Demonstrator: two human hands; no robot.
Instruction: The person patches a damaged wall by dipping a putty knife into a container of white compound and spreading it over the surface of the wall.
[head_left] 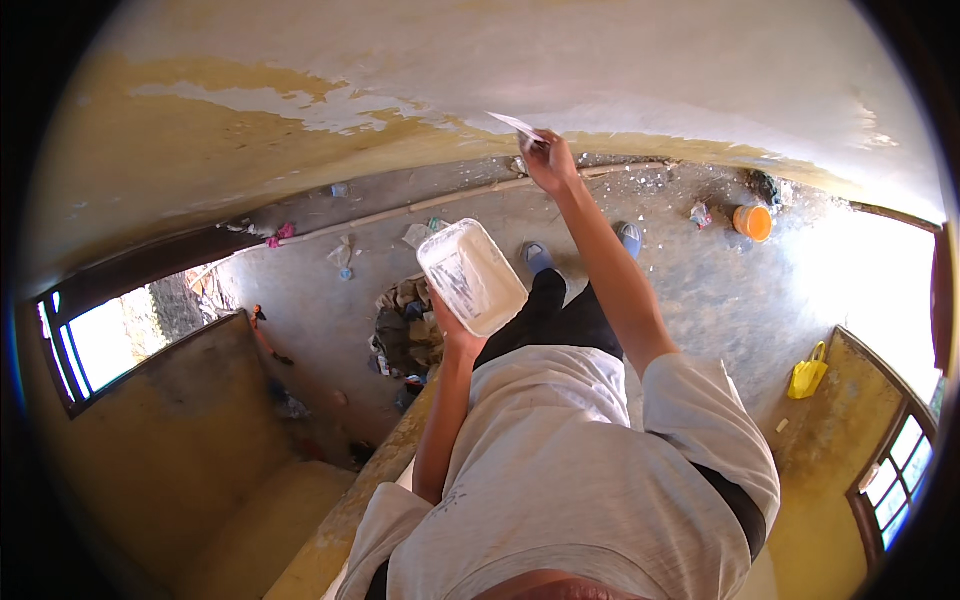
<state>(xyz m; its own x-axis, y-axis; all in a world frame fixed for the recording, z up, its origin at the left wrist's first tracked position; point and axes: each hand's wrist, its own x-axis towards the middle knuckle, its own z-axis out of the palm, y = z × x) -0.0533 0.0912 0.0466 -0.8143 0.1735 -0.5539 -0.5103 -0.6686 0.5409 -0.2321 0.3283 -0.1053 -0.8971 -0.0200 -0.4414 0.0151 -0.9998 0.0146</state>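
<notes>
The left hand [455, 328] was clasped on the near left side of a white rectangular tub [496, 262], which was held above the floor [700, 290] in front of the torso and bore white paste [463, 275] inside. The right hand [549, 163], its arm outstretched, was closed around a thin, flat white blade [513, 124] near the patchy white-and-yellow wall [620, 70]; whether the blade touched the wall could not be told. An orange bucket [753, 223] stood on the floor at right, well apart from both hands.
</notes>
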